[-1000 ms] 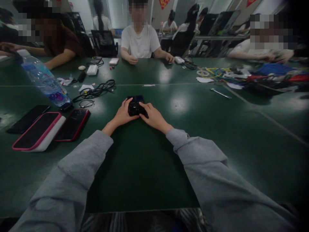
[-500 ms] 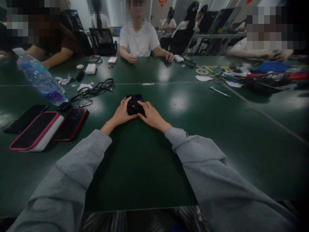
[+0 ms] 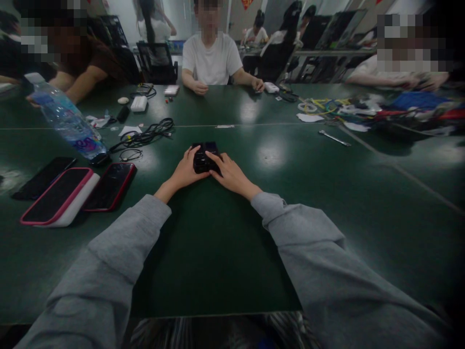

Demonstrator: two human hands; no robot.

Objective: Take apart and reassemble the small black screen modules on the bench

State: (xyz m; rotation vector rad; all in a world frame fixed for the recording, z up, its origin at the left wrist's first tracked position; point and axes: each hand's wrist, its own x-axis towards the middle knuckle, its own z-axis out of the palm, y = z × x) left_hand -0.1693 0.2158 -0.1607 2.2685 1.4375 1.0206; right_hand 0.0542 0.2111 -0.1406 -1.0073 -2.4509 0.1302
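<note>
A small black device (image 3: 201,162) is lying on the green table (image 3: 218,257), straight ahead of the person, its boxy body showing glossy glints and a dark bluish patch near its far edge. The left hand (image 3: 184,170) is curling round its left side, thumb along the near edge; the right hand (image 3: 233,175) is gripping the right side, a finger lying across the top. Both hands are covering its sides, so finer details are staying hidden. To the left, a black cable (image 3: 147,133), a plastic bottle (image 3: 69,120) and a red-edged phone (image 3: 109,188) are resting, with a pink-rimmed phone (image 3: 58,196) just beside. To the right, a wrench (image 3: 334,138) is lying near a cable heap (image 3: 403,114). Across the table, a person in a white shirt (image 3: 212,60) is sitting.
</note>
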